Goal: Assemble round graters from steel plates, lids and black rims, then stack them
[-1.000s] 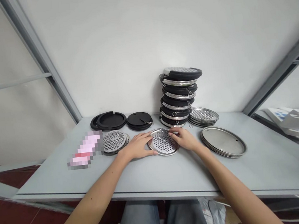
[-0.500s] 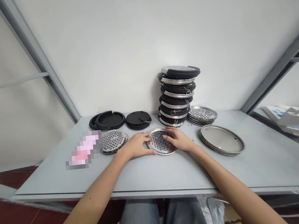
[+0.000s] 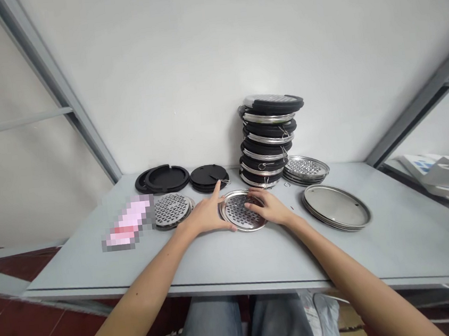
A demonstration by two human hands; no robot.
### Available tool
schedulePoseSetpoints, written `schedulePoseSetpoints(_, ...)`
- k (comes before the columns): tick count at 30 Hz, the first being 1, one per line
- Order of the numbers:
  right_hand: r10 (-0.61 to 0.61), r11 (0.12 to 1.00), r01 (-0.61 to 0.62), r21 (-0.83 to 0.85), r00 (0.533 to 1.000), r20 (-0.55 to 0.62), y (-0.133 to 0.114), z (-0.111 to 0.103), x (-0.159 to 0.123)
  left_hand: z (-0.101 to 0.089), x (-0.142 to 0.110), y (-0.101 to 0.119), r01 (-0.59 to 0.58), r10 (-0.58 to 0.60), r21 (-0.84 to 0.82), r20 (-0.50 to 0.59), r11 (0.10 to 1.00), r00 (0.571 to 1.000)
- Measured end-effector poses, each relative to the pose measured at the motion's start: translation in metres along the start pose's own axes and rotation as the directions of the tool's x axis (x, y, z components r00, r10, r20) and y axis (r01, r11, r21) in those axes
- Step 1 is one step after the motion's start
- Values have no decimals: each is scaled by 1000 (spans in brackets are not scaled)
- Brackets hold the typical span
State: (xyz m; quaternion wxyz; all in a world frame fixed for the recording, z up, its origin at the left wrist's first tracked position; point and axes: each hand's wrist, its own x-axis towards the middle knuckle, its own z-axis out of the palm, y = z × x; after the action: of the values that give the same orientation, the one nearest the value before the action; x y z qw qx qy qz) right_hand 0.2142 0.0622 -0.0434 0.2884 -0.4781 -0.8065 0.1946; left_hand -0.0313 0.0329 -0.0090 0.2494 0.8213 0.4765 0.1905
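A round metal grater plate (image 3: 242,212) with a pattern of holes and a shiny rim lies on the table in front of me. My left hand (image 3: 209,214) is at its left edge, fingers spread, the index finger raised and the thumb by the near rim. My right hand (image 3: 269,206) grips the right side, thumb over the holes and fingers on the far rim. Left of my left hand, similar perforated discs (image 3: 170,209) lie in a low pile. Black round pieces (image 3: 208,176) with a thin wire clip (image 3: 223,181) lie just behind.
A tall stack of black and silver discs (image 3: 268,147) stands against the wall. Plain metal lids (image 3: 336,206) and more perforated plates (image 3: 305,168) sit right. Black rings (image 3: 166,178) lie back left, a blurred pink item (image 3: 129,220) nearer. Metal frame posts (image 3: 75,119) flank the table.
My left index finger has lifted away from the plate and now points up. My right hand keeps its place on the plate. The view has shifted slightly.
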Motion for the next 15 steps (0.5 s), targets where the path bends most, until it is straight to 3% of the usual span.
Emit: schedulePoseSetpoints(15, -68, 997, 68, 26, 998, 8, 7, 3, 3, 2, 0, 8, 4, -5, 58, 11, 998, 1000)
